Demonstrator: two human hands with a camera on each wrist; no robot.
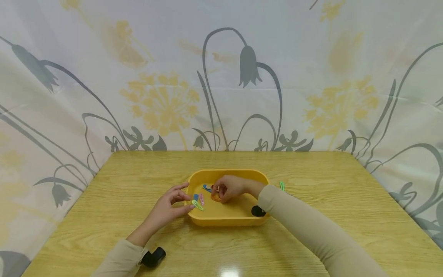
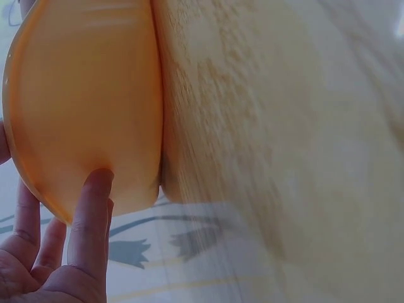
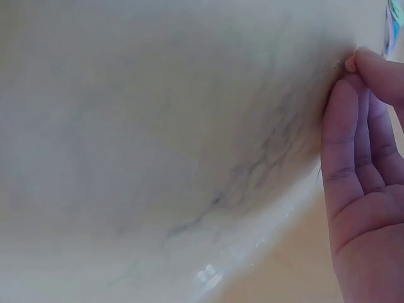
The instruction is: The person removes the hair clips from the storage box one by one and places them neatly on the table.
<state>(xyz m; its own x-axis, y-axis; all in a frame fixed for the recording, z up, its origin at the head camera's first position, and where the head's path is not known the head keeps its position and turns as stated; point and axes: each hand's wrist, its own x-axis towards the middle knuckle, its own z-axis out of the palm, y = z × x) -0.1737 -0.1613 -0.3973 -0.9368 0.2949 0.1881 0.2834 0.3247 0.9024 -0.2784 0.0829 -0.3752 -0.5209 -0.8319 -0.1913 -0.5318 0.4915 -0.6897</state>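
Note:
A yellow plastic tub (image 1: 228, 222) stands on the wooden table. My left hand (image 1: 173, 204) holds its left end, with a fingertip pressed on the outer wall and other fingers behind the rim in the left wrist view. Inside the tub, my right hand (image 1: 230, 187) pinches a small orange hair clip (image 3: 351, 63) between thumb and fingertips, low over the bottom. By the tub's left wall lie a yellow-green hair clip (image 1: 198, 205), a pink one (image 1: 201, 199) and a blue one (image 1: 195, 197). Another blue hair clip (image 1: 207, 187) is just left of my right fingers, partly hidden by them.
A green hair clip (image 1: 282, 186) lies on the table (image 1: 149, 165) to the right of the tub, behind my right sleeve (image 1: 311, 231). A black wrist camera (image 1: 154, 257) sits at my left cuff, and another (image 1: 257, 211) overlaps the tub's right end. A flowered curtain (image 1: 225, 88) hangs behind the table.

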